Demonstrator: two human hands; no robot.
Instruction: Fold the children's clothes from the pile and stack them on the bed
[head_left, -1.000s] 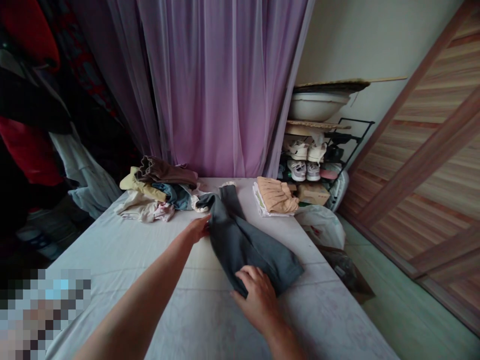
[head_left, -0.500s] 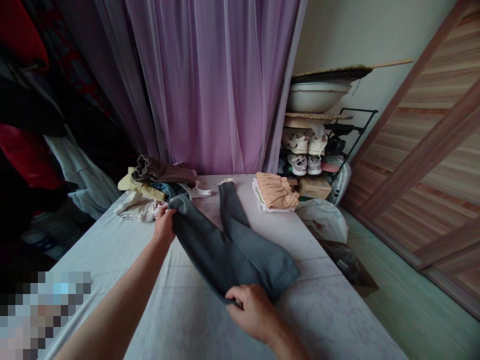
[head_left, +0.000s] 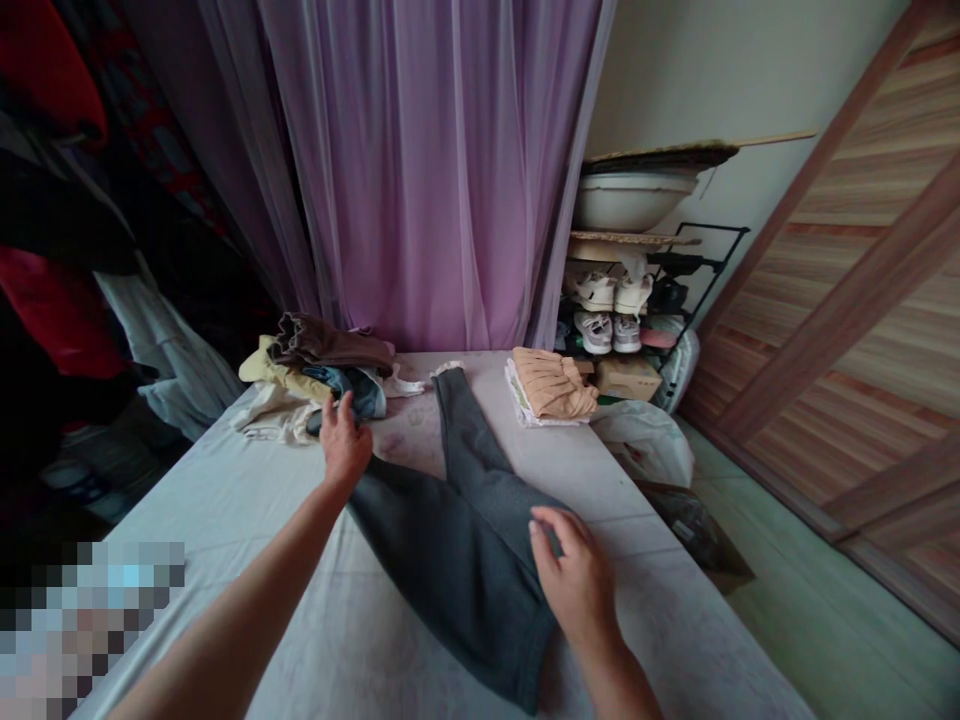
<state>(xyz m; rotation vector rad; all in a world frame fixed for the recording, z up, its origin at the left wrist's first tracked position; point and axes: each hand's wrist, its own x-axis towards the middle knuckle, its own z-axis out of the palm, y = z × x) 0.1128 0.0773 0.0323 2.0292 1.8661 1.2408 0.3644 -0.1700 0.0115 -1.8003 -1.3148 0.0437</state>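
Dark grey trousers (head_left: 450, 540) lie on a pale sheet, their two legs spread apart and pointing away from me. One leg reaches toward the curtain and ends in a light-coloured cuff. My left hand (head_left: 346, 445) is over the end of the other leg, fingers apart, and covers part of it. On the right, my right hand (head_left: 579, 572) hovers over or rests lightly on the trousers' near right side; its thumb and fingers are spread, and I cannot tell whether it touches the cloth.
Beyond my left hand is a loose heap of clothes (head_left: 330, 345). A folded peach garment (head_left: 551, 380) tops a small stack at the back right. Past the bed's right edge stand a shoe rack (head_left: 720, 265) and a plastic bag (head_left: 652, 435). A purple curtain (head_left: 405, 180) hangs behind.
Both hands have let go of the trousers' edge. The cloth now lies flatter, its near end lower toward me. My right hand has moved right and away from me; my left shifted slightly right.
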